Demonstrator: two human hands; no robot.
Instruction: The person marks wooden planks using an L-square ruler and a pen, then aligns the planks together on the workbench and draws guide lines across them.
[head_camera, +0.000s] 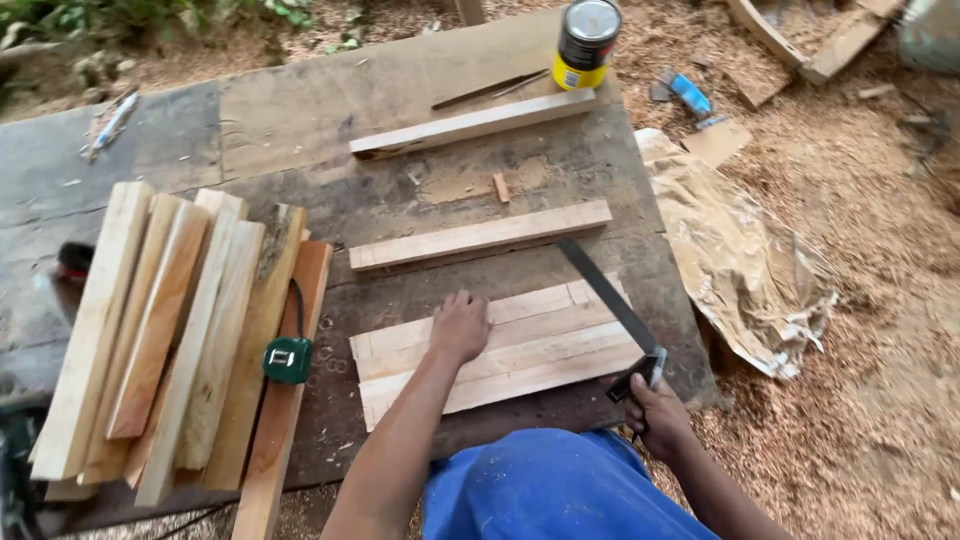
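Left hand (459, 327) lies palm-down, fingers loosely spread, on a row of pale, smooth-planed wooden slats (500, 345) side by side on the dark, weathered workbench (300, 120). Right hand (655, 412) grips a flat black metal try square (612, 300), blade angled across the slats' right ends.

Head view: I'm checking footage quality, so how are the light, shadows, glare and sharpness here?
Head view: soft, even daylight with only faint shadows; slight sheen on the can lid; the left hand on the wood strips and the right hand holding the square look fairly sharp; edges soften and the bench lines bow outward.
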